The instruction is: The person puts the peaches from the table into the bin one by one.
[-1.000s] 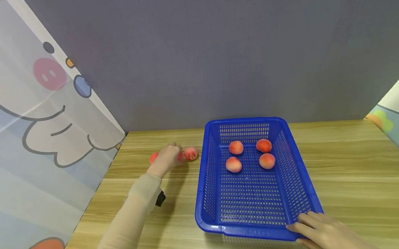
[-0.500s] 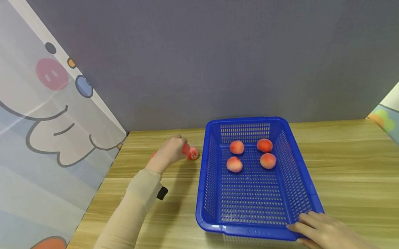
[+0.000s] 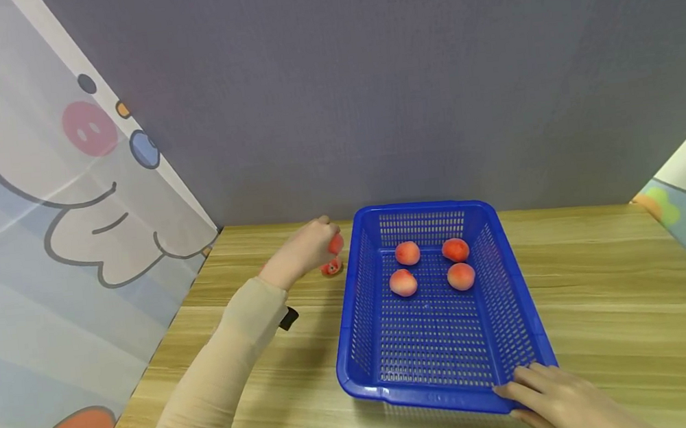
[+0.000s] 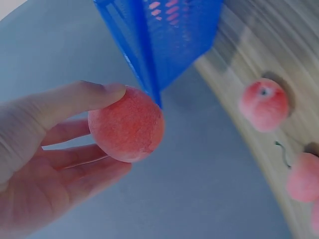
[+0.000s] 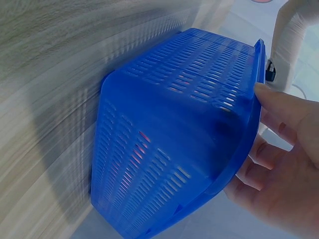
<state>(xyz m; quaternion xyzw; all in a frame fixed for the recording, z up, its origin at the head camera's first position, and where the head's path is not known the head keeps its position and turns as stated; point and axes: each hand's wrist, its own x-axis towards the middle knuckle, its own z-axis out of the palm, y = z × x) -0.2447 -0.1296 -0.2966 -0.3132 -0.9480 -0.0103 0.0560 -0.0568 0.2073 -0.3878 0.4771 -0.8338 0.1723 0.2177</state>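
My left hand (image 3: 306, 248) holds a reddish peach (image 4: 127, 124) between thumb and fingers, raised just outside the far left rim of a blue plastic basket (image 3: 347, 310). Inside the basket, toward its back, several peaches (image 3: 403, 282) lie apart from one another. Below my left hand, another peach (image 3: 331, 267) sits on the table, partly hidden in the head view; the left wrist view shows a further peach (image 4: 304, 178) beside it. My right hand (image 3: 556, 397) grips the basket's near right corner, thumb on one side of the rim and fingers over the other.
The basket stands on a wood-grain table (image 3: 599, 299). Behind it rises a grey panel (image 3: 405, 91). A cartoon-printed sheet (image 3: 50, 325) borders the left side, with more of it at the far right. A black device is strapped under my left wrist.
My left hand has lifted a peach off the table and carried it right, close to the basket's rim. The right hand and the basket have stayed in place.
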